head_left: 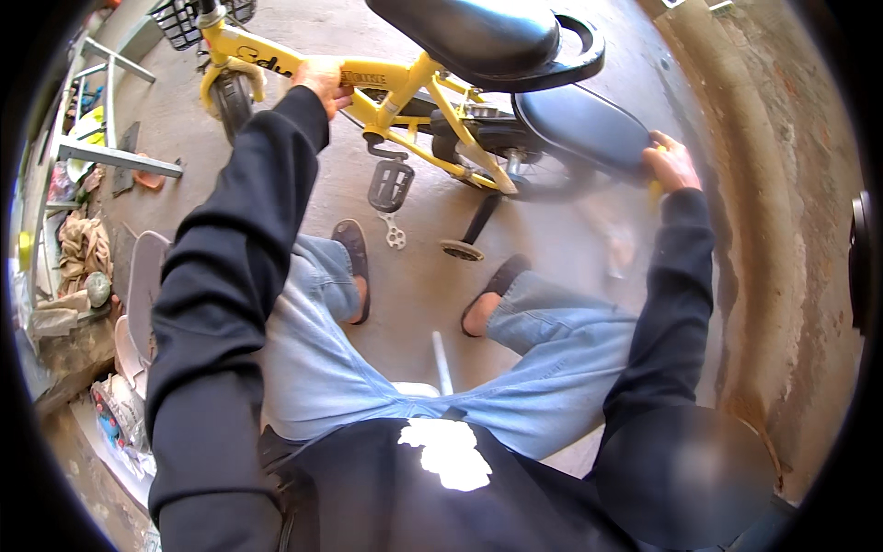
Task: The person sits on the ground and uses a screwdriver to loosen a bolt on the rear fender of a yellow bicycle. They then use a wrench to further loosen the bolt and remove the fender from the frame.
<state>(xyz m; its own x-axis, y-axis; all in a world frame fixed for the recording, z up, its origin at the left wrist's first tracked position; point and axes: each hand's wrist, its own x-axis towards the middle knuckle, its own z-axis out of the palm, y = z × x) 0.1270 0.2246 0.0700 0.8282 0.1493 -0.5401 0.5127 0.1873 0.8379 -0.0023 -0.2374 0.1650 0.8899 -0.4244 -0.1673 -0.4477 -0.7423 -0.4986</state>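
My left hand (pixel 322 87) grips the main tube of a yellow bicycle frame (pixel 400 87). My right hand (pixel 671 166) is closed at the outer end of the black rear seat (pixel 579 129), with a small yellow object (pixel 656 189), too hidden to name, in it. A large black saddle (pixel 469 32) sits above the frame. Below hang a black pedal (pixel 391 184) and a small training wheel (pixel 460 248) on a dark arm. A flat silver spanner with holes (pixel 395 235) lies on the floor beside the pedal.
At the left stand a metal rack (pixel 120 156) and a clutter of crumpled cloth (pixel 83 248) and other items. My feet (pixel 478 308) are on the concrete floor (pixel 395 290) before the bicycle. A stained wall (pixel 791 230) runs along the right.
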